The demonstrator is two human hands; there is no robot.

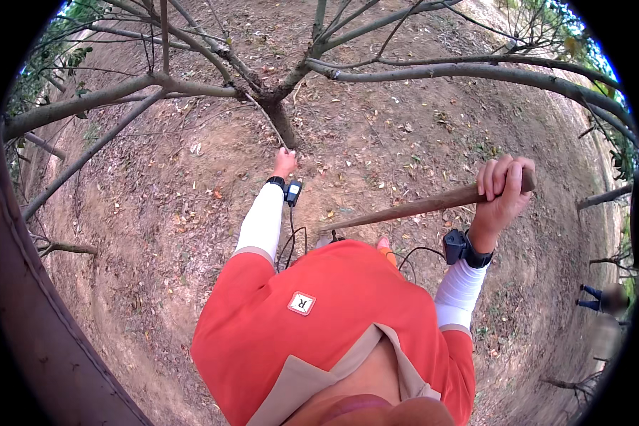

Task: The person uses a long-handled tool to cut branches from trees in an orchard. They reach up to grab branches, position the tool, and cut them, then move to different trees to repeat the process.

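My right hand [503, 183] is closed around the upper end of a wooden handle [415, 209], which slopes down to the left towards my feet; its lower end is hidden by my shirt. My left hand [285, 163] reaches forward, its fingers closed on a thin branch [266, 118] that runs up towards the fork of the tree. Just behind that hand stands the short trunk [282, 125] of a tree with bare, spreading limbs. Both wrists wear black strapped devices with cables.
Thick branches [458, 71] arch across the front and right, and another limb [96, 104] spreads left. Dry leaves litter the bare soil [181, 298]. Another person [599, 299] is at the far right, near more branches. A curved dark edge borders the lower left.
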